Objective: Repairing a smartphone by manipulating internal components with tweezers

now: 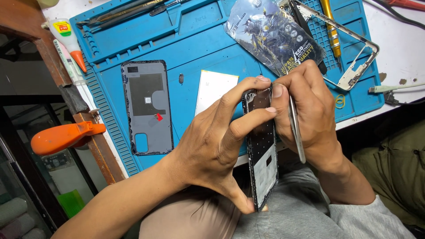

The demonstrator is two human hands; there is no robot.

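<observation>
Done: back cover (147,107) and frame (354,66) lie removed on mat (195,53).
Left: phone (262,150) open, under work.
Hands: left hand (217,146) grips phone; right hand (305,115) pinches tweezers (295,128).

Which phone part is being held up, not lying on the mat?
The dark phone frame: both hands grip it on edge, while the grey back cover and the silver frame lie flat on the blue mat.
</observation>
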